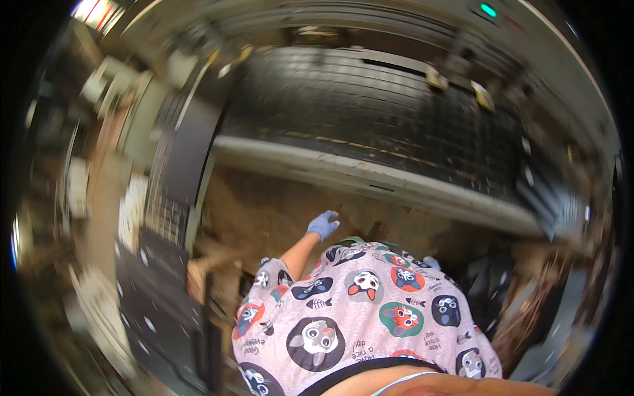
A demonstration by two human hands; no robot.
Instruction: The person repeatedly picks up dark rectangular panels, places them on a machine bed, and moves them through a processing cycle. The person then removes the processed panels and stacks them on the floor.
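Note:
My left hand (323, 226), in a thin blue-violet glove, hangs in front of my body over the brown floor. Its fingers look partly spread, and nothing shows in them. Only a pale bit of my right hand (431, 263) peeks out past the patterned shirt on the right; its fingers are hidden. Beyond both hands lies the pale front edge (370, 178) of a wide machine, apart from them. Behind that edge stretches the machine's dark bed (343, 99), marked with a grid.
Dark flat panels (158, 317) stand close on my left, near a long dark side table (191, 145). Brown strips (541, 284) and a grey sheet-like piece (561, 317) are on the right. Small yellow parts (436, 78) sit along the bed's far side. Motion blurs much of the surroundings.

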